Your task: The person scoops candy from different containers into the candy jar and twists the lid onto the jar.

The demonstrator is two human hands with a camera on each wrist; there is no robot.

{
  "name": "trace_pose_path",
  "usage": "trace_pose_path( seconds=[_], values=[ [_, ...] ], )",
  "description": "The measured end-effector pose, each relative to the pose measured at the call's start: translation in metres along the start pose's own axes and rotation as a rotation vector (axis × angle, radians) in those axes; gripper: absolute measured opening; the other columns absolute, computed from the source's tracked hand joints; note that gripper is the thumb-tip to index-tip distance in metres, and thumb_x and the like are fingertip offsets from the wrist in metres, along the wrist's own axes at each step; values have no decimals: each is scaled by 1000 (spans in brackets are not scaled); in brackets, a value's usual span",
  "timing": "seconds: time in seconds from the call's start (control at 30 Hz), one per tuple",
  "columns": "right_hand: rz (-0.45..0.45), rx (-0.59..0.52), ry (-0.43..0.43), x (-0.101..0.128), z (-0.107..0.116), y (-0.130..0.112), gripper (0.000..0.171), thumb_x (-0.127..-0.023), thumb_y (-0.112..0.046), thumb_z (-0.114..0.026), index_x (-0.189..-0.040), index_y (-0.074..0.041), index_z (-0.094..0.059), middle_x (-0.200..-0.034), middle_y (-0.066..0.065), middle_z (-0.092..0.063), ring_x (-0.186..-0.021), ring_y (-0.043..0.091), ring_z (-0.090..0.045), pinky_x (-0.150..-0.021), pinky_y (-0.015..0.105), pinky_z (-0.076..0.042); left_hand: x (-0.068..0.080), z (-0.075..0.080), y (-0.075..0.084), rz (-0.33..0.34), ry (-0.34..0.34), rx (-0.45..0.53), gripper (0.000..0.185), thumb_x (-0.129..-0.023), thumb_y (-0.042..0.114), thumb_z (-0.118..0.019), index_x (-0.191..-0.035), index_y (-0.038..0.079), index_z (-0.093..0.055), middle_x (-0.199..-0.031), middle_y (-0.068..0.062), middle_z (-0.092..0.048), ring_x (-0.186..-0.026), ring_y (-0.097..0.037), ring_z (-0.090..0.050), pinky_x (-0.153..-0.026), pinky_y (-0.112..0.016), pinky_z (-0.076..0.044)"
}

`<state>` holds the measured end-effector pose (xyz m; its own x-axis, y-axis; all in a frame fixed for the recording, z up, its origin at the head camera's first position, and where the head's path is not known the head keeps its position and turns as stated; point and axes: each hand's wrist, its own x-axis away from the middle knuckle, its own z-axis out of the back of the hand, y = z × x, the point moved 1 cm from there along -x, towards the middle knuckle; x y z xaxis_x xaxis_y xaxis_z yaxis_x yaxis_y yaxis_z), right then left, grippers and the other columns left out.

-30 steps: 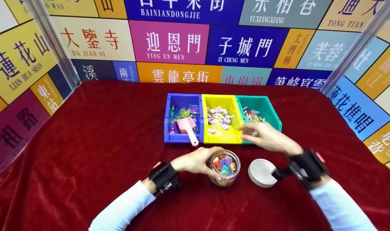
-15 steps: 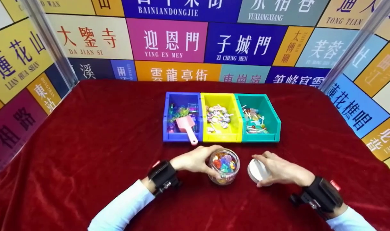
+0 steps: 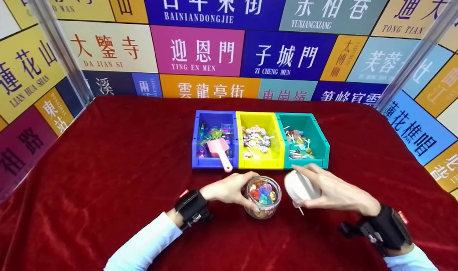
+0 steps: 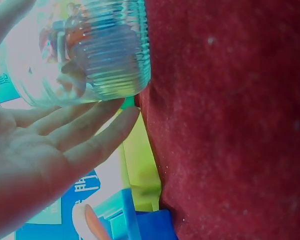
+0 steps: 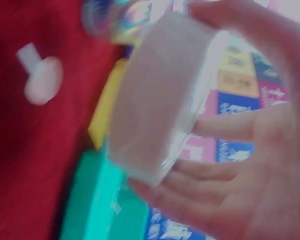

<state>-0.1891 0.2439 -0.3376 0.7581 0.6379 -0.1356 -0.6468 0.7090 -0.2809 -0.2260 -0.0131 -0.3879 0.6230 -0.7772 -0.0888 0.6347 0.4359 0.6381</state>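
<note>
My left hand (image 3: 232,191) holds a clear glass jar (image 4: 115,55) with ribbed sides, thumb on the near side and fingers on the far side. Colourful candies (image 3: 264,194) show through its open mouth. To the jar's right, my right hand (image 3: 332,190) grips a round white lid (image 3: 300,184) by its edge, tilted up off the cloth. In the right wrist view the lid (image 5: 150,95) is seen edge-on, between thumb and fingers. A small pale round piece with a white stick, like a lollipop (image 5: 44,80), appears over the red cloth, blurred. Its stick (image 3: 301,211) pokes out below the lid.
Beyond the hands stand three joined bins: a blue bin (image 3: 213,163) with shiny candies and a pink scoop (image 3: 219,148), a yellow bin (image 3: 262,163) with swirled lollipops, and a green bin (image 3: 321,150) with more lollipops. Red velvet cloth (image 3: 119,150) covers the table.
My right hand has come back from the green bin, taken hold of the lid and raised it towards the jar. The left hand stays on the jar.
</note>
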Motion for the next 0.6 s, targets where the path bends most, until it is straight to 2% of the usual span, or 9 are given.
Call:
trace_pose_path(
  seconds=[0.13, 0.23, 0.6],
  values=[
    [132, -26, 36, -16, -1, -18, 75, -71, -40, -71, -127, 0, -41, -113, 6, -48, -95, 13, -46, -71, 27, -48, -2, -1, -1, 23, -12, -9, 74, -61, 34, -80, -119, 5, -45, -109, -5, -59, -95, -12, -57, -83, -16, -43],
    [175, -28, 2, -28, -3, -30, 72, -70, -40, -71, -125, -2, -43, -113, 5, -46, -95, 12, -45, -72, 27, -47, -3, -2, -1, 35, -28, -17, 76, -59, 35, -81, -120, 6, -46, -109, -4, -58, -95, -11, -55, -82, -16, -43],
    [147, 8, -122, -50, -9, -44, 75, -68, -41, -70, -128, -5, -44, -113, 4, -45, -97, 13, -43, -75, 26, -45, -5, -3, -4, 77, -58, -13, 74, -57, 39, -81, -115, 8, -48, -101, 1, -56, -91, -10, -53, -80, -18, -43]
  ],
)
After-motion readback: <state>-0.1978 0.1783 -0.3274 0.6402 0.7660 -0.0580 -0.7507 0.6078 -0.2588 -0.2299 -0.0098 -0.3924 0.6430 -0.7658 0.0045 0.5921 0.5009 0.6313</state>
